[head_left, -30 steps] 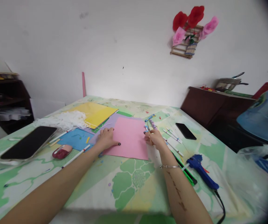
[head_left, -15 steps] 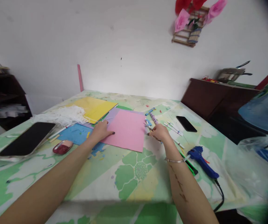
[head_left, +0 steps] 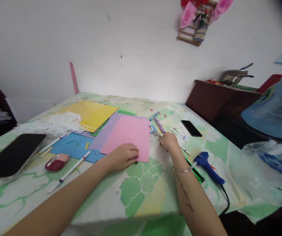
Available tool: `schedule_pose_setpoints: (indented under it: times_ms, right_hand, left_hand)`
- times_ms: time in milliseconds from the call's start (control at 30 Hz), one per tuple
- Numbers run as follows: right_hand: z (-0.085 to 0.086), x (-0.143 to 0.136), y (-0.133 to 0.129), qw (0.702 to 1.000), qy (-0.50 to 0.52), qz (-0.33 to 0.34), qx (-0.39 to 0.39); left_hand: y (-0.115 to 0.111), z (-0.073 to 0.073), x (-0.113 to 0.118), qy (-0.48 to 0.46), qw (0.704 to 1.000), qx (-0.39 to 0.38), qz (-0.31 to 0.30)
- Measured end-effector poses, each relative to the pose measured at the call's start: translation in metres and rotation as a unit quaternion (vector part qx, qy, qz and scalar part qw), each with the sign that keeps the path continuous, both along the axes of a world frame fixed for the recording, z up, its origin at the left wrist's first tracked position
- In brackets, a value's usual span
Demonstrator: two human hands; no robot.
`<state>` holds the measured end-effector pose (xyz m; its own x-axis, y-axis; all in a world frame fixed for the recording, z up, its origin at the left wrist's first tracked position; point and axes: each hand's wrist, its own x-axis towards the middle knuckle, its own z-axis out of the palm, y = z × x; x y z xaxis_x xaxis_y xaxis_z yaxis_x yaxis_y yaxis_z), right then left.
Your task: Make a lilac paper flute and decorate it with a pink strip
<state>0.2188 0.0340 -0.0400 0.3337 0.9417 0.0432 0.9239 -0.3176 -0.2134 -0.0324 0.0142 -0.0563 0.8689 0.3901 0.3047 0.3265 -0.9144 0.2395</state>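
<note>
A pink sheet of paper or foam lies flat, partly over a lilac sheet. At the pink sheet's front edge is my left hand, its fingers curled over the edge and the thumb close under them. My right hand is closed round the handles of a pair of scissors, just right of the pink sheet. The scissors point away to the left, and the hand hides part of them. Small blue pieces and a purple dotted strip lie beyond the blades.
Left are a blue sheet, white yarn, a yellow sheet, a large phone, a maroon object and a white marker. Right are white markers, a black phone, a green cutter and a blue glue gun.
My left hand has moved right and nearer along the pink sheet, from its left side to its front edge. My right hand keeps the scissors. The view has shifted slightly right.
</note>
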Motion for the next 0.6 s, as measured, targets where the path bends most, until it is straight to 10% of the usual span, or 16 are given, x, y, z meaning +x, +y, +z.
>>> schedule_pose_setpoints:
  times_ms: [200, 467, 600]
  right_hand:
    - [0.008, -0.008, -0.008, 0.997, 0.004, 0.040, 0.058]
    - [0.005, -0.055, -0.052, 0.913, 0.126, 0.384, 0.059]
    - [-0.013, -0.070, -0.059, 0.897, 0.147, 0.413, 0.061]
  left_hand:
    - [0.003, -0.006, 0.001, -0.001, 0.998, 0.063, 0.011]
    - [0.001, -0.009, 0.000, -0.004, 0.999, 0.042, 0.027]
    - [0.003, -0.011, -0.001, -0.017, 0.999, 0.021, 0.032]
